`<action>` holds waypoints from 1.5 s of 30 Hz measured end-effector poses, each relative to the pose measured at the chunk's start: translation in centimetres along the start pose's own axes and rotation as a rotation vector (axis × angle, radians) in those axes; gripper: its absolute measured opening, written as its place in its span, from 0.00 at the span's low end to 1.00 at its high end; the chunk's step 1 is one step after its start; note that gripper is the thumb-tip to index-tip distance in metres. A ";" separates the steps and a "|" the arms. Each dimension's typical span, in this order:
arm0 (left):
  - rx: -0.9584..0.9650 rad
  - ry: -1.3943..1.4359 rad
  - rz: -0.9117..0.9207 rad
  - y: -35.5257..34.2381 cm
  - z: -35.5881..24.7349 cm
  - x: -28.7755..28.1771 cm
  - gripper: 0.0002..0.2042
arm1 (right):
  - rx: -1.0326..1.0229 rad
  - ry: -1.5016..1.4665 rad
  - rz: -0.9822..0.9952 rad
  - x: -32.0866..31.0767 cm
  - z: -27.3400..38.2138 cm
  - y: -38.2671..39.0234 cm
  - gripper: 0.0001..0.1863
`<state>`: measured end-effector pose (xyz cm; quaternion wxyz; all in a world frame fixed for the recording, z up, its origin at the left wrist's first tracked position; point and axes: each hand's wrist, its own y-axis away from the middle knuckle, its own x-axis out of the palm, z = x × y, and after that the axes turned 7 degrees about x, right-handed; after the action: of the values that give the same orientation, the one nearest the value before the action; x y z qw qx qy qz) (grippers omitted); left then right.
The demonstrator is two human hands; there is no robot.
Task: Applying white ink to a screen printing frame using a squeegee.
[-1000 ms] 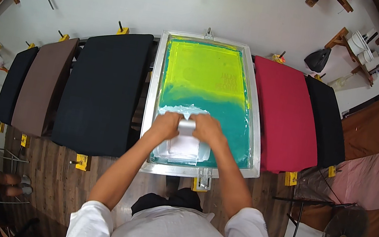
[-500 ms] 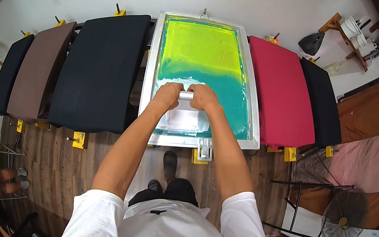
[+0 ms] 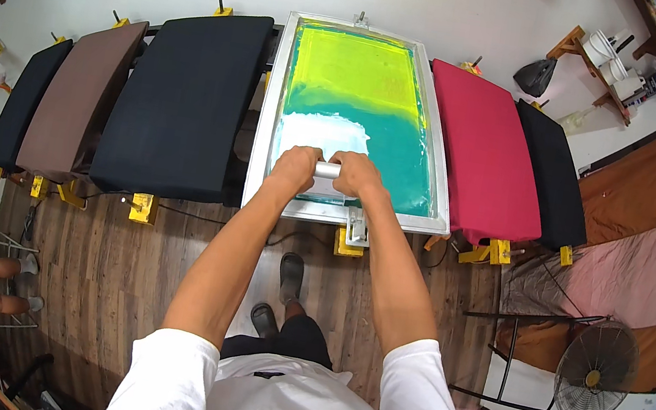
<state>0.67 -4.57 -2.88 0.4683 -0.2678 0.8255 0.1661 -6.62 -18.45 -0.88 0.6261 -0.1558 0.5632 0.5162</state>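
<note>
Both of my hands are closed side by side around the pale bar handle of a squeegee (image 3: 327, 170), my left hand (image 3: 296, 171) at one end and my right hand (image 3: 356, 177) at the other. The squeegee is over the near part of a screen printing frame (image 3: 440, 158) with a silver metal rim. Its mesh is teal (image 3: 399, 165), with a yellow-green area (image 3: 356, 68) at the far end. A patch of white ink (image 3: 324, 130) lies just beyond my knuckles. My hands hide much of the squeegee's lower part.
Fabric-covered boards flank the frame: black (image 3: 183, 100), brown (image 3: 81, 97) and red (image 3: 483, 148) among them. Yellow clamps (image 3: 143, 208) jut from their near ends. A metal clamp (image 3: 356, 227) sits on the frame's near rim. A fan (image 3: 595, 373) stands right; another person's legs (image 3: 11, 284) show left.
My hands and the squeegee have come nearer the frame's close edge, exposing a larger white ink patch beyond them. The whole view has shifted slightly, and one foot sits differently.
</note>
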 end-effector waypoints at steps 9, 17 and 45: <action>0.033 -0.042 0.076 1.9 -0.9 0.4 0.14 | -0.003 0.019 0.043 0.4 -0.6 2.3 0.23; 0.086 0.059 0.250 -2.9 0.6 -3.6 0.17 | -0.030 0.125 0.165 -3.3 1.0 -1.5 0.20; 0.345 -0.515 -0.029 0.8 -0.7 0.0 0.20 | -0.384 -0.168 -0.381 3.6 -2.8 0.6 0.31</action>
<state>-0.25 -4.32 -2.52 0.7030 -0.1451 0.6917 0.0795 -9.19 -18.68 -4.67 0.7153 -0.3315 0.3618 0.4976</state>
